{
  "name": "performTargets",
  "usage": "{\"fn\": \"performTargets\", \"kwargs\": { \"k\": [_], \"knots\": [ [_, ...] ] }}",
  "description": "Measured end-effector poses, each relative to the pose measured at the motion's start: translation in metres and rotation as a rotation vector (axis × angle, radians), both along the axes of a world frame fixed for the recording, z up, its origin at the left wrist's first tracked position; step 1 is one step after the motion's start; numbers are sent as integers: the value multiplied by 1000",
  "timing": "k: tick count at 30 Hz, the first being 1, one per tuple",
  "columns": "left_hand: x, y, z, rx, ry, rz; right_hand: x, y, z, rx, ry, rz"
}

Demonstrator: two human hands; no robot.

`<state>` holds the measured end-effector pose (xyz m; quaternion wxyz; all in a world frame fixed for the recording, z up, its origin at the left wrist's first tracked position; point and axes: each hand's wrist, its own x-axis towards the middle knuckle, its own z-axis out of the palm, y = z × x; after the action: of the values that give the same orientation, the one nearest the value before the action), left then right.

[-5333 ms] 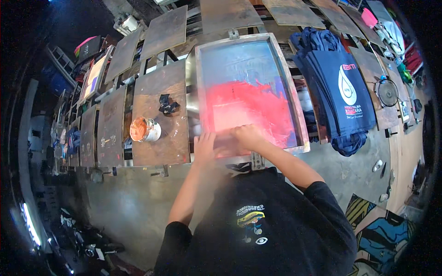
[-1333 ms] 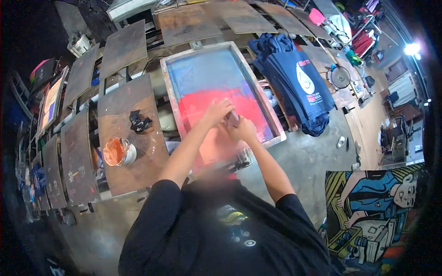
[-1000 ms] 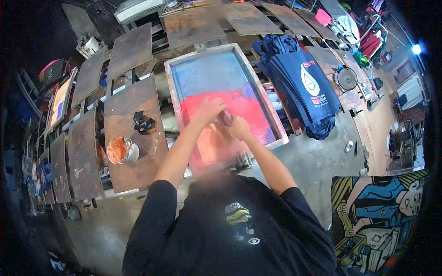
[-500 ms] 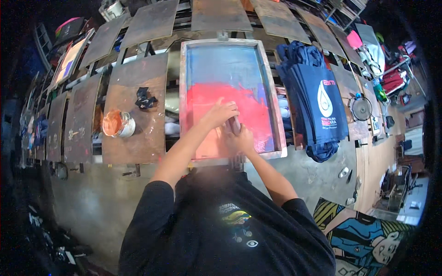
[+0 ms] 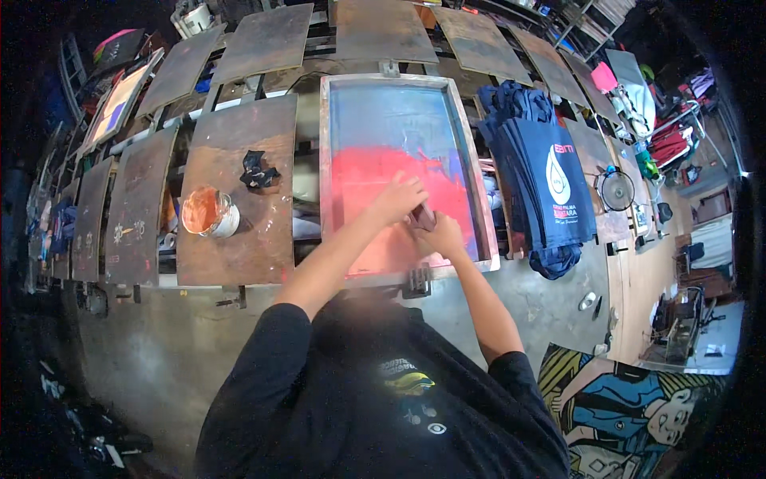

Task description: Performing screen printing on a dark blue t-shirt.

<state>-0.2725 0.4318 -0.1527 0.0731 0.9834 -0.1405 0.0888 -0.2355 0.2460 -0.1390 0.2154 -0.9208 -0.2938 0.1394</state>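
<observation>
A wooden-framed printing screen [image 5: 325, 176] lies in front of me, its mesh bluish at the far end. Red ink [image 5: 361, 172] covers the middle and near part of the mesh. Both hands grip a squeegee [image 5: 424, 216] over the inked area; its lower part is mostly hidden. My left hand [image 5: 401, 198] wraps over its left end. My right hand [image 5: 444, 236] is closed round the nearer right end, close to the screen's near right corner. What lies beneath the screen cannot be seen.
To the left, a wooden board [image 5: 263, 227] carries an ink-smeared bucket [image 5: 227, 221] and a crumpled black cloth [image 5: 259, 171]. Printed navy bags [image 5: 531, 180] hang over the board to the right. More boards [image 5: 267, 40] stand in a row beyond. A round fan-like object [image 5: 617, 191] sits farther right.
The whole view has shifted slightly. Both hands and the squeegee sit a little farther right over the screen, still gripped the same way.
</observation>
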Motion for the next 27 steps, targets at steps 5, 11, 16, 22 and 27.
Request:
{"fn": "performTargets", "kwargs": {
  "k": [5,11,16,22,27],
  "knots": [
    [-6,-4,-5,-63,-93,38,-4,1,-12,26,-62,-17],
    [-32,51,6,7,33,-32,-47,47,-49,187,-69,-91],
    [-42,64,19,37,51,-72,-60,64,-38,132,-37,-135],
    [-47,44,47,105,-29,-65,-49,39,5,130,-47,0],
    [-89,51,56,87,172,-93,-53,40,40,-78,-93,382]
  ]
}}
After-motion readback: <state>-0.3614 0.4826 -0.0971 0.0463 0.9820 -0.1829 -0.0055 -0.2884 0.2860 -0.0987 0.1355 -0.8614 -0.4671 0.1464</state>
